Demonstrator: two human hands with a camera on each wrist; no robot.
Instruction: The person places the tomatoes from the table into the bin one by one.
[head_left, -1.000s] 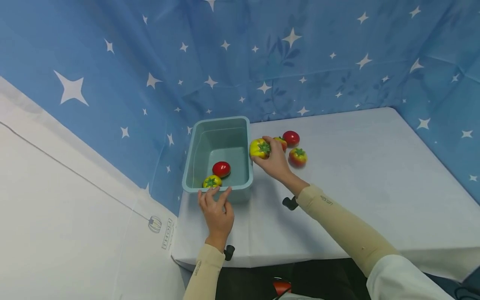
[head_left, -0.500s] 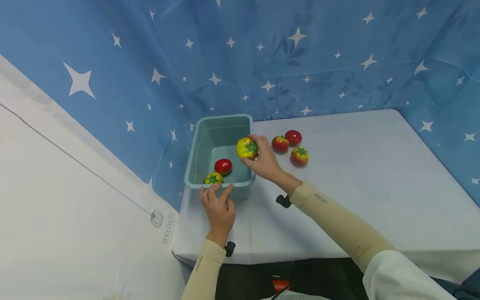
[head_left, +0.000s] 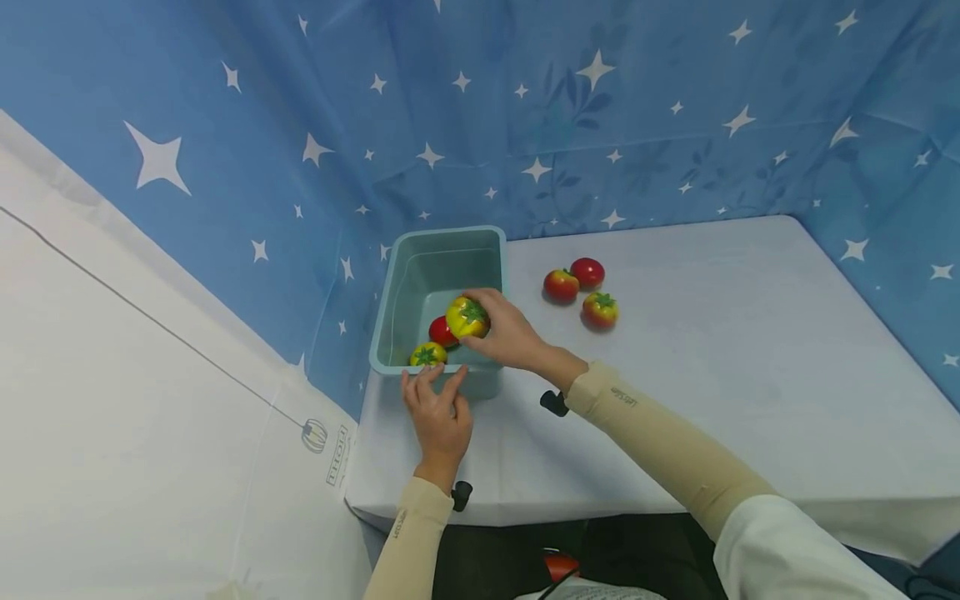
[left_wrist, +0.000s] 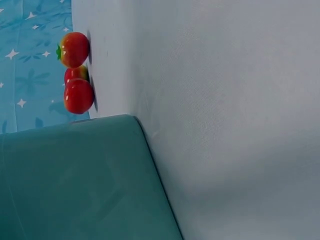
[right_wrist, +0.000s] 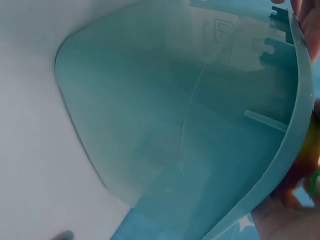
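My right hand [head_left: 510, 331] holds a ribbed yellow tomato [head_left: 463, 315] with a green leafy top, thumb and fingers round its sides, inside the blue-green plastic bin [head_left: 378, 317]. Below it are a red tomato [head_left: 441, 332], partly covered in the head view, and another yellow tomato [head_left: 427, 353] by the near wall. In the right wrist view the held tomato [right_wrist: 311, 150] shows dark beyond the rim. My left hand [head_left: 438, 421] is at the bin's near side, its spread fingertips touching the rim; it is out of the left wrist view.
Three red and red-yellow tomatoes [head_left: 600, 311] sit close together on the white-covered table [head_left: 712, 358], right of the bin. A blue curtain with white stars [head_left: 600, 108] hangs along the back edge. A white panel [head_left: 150, 400] stands at the left.
My right hand has carried the yellow tomato left, from beside the bin over its right rim and down inside. The left hand has stayed at the near rim.
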